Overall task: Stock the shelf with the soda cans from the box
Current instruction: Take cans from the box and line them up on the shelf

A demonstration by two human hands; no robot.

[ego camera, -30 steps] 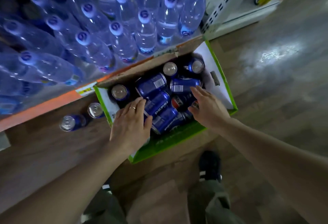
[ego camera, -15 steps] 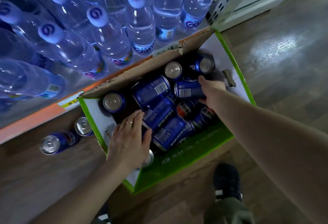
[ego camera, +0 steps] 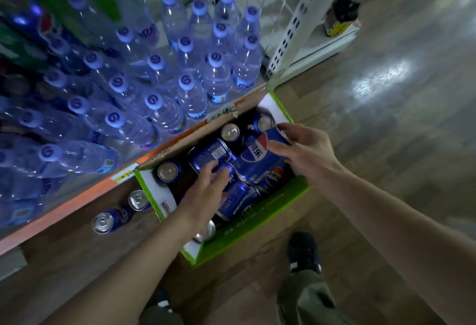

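Note:
A green and white cardboard box (ego camera: 257, 224) stands on the floor against the shelf and holds several blue soda cans, some upright, some lying. My right hand (ego camera: 306, 152) grips one blue can (ego camera: 262, 147), lifted and tilted above the others at the box's right side. My left hand (ego camera: 206, 193) reaches into the middle of the box with its fingers curled over a lying can (ego camera: 226, 167). Two more blue cans (ego camera: 113, 218) stand on the floor left of the box, under the shelf edge.
The shelf (ego camera: 85, 196) with an orange front edge carries several clear water bottles (ego camera: 190, 93) with blue caps. A white perforated upright (ego camera: 291, 39) rises at the right. My dark shoe (ego camera: 304, 250) is on the wooden floor just before the box.
My right hand has closed round a can and lifted it up out of the pile. My left hand has slid further into the box onto a lying can. The view has tilted up.

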